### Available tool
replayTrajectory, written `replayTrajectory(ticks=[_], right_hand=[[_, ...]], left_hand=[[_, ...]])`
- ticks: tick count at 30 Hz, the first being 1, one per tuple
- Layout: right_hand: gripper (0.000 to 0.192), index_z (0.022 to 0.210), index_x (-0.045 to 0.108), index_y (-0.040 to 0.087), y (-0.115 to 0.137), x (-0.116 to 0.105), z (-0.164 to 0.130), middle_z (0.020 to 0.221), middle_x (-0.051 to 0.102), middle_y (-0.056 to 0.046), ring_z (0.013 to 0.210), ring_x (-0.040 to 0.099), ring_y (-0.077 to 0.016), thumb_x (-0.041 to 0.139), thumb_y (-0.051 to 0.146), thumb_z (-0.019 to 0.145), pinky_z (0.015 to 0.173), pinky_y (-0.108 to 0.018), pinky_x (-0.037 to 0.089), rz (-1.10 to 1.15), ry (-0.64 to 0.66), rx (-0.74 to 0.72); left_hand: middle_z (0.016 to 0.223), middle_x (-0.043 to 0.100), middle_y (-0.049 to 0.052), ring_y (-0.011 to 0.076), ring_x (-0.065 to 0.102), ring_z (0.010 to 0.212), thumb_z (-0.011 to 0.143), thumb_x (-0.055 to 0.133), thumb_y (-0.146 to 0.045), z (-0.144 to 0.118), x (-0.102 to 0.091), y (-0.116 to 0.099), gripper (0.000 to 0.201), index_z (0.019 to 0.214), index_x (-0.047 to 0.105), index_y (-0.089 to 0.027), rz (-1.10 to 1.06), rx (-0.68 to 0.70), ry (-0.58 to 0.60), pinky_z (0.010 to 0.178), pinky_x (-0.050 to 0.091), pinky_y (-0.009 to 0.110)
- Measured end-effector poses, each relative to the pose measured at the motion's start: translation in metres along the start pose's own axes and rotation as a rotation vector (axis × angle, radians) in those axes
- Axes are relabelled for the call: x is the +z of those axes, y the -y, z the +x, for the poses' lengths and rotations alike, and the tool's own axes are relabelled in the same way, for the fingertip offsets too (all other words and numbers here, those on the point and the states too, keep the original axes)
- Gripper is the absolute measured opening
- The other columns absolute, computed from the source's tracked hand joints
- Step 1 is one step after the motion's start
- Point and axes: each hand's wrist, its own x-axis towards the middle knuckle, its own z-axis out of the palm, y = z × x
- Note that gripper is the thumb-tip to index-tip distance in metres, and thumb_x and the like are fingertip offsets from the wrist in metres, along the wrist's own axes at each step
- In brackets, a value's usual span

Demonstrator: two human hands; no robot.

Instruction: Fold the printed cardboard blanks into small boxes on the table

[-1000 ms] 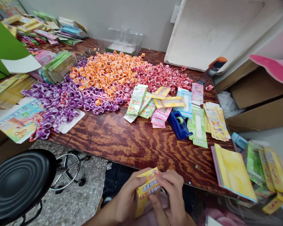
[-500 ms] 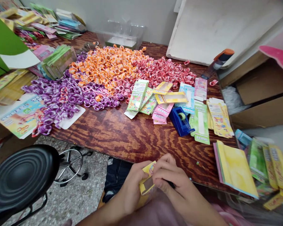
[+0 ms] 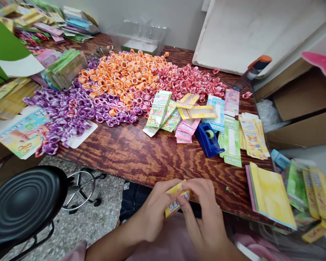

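Note:
A small yellow printed carton [image 3: 176, 205] is held between both hands just off the table's front edge. My left hand [image 3: 153, 208] grips its left side, thumb along the near face. My right hand [image 3: 202, 208] pinches its upper right end between thumb and fingers. The carton's far side is hidden by the fingers. Beyond the hands on the table lie flat yellow cartons [image 3: 197, 112], pink cartons [image 3: 187, 129] and a green carton [image 3: 158, 110]. A blue tape dispenser [image 3: 206, 140] stands to their right.
Heaps of purple [image 3: 67, 112], orange [image 3: 127, 74] and red striped rings [image 3: 190, 81] cover the table's back. A clear plastic bin [image 3: 138, 38] stands behind. Yellow sheets [image 3: 271, 194] overhang the right edge near cardboard boxes [image 3: 301, 98]. A black stool [image 3: 25, 206] is at left.
The yellow carton has turned in my hands, so its printed end now faces me instead of its window side. My right hand has shifted its grip, thumb now on the near face.

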Motion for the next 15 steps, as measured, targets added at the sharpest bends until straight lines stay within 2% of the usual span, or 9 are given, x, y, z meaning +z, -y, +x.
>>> replayTrajectory(ticks=[3,5,8,11,13,15], right_hand=[[0.017,0.113,0.061,0.013,-0.004,0.006,-0.006,0.116,0.055,-0.007,0.105,0.052,-0.0181,0.057,0.004,0.1,0.091,-0.035,0.043,-0.021,-0.102,-0.039],[0.016,0.111,0.065,0.012,-0.01,0.004,-0.009,0.115,0.059,-0.008,0.105,0.052,-0.0204,0.054,0.003,0.102,0.094,-0.04,0.04,-0.045,-0.025,-0.172],[0.02,0.121,0.064,0.007,-0.019,-0.002,-0.011,0.117,0.06,-0.011,0.108,0.051,-0.0235,0.051,0.009,0.106,0.097,-0.045,0.037,-0.055,0.053,-0.309],[0.02,0.12,0.065,0.008,-0.02,-0.008,-0.011,0.113,0.058,-0.01,0.106,0.048,-0.0218,0.051,0.009,0.106,0.094,-0.041,0.041,0.009,0.058,-0.23],[0.019,0.118,0.066,0.01,-0.017,-0.009,-0.009,0.112,0.058,-0.009,0.106,0.049,-0.0212,0.054,0.008,0.104,0.092,-0.038,0.042,0.04,0.057,-0.176],[0.016,0.114,0.068,0.011,-0.012,-0.01,-0.008,0.11,0.06,-0.008,0.104,0.052,-0.0206,0.059,0.008,0.102,0.091,-0.038,0.043,0.031,-0.011,-0.184]], left_hand=[[0.149,0.061,0.011,0.031,0.056,0.133,0.105,0.054,-0.035,0.001,-0.004,0.006,0.037,0.134,0.071,-0.02,-0.023,0.06,0.011,0.116,0.042,0.041],[0.146,0.062,0.011,0.0312,0.057,0.131,0.101,0.061,-0.037,0.002,-0.006,0.01,0.033,0.127,0.074,-0.02,-0.067,0.067,-0.012,0.116,0.043,0.041],[0.144,0.063,0.011,0.0317,0.057,0.129,0.096,0.067,-0.04,0.005,-0.006,0.011,0.034,0.122,0.075,-0.019,-0.145,-0.048,0.002,0.115,0.044,0.043],[0.146,0.061,0.01,0.0307,0.055,0.13,0.099,0.062,-0.042,0.007,-0.004,0.005,0.036,0.126,0.073,-0.02,-0.195,-0.152,0.041,0.113,0.044,0.041],[0.148,0.06,0.009,0.0296,0.054,0.132,0.101,0.057,-0.042,0.006,-0.002,0.0,0.035,0.125,0.073,-0.021,-0.231,-0.159,0.031,0.11,0.045,0.037],[0.144,0.062,0.01,0.0283,0.056,0.128,0.104,0.052,-0.043,0.007,0.002,-0.004,0.038,0.127,0.072,-0.02,-0.305,-0.166,0.026,0.104,0.047,0.034]])
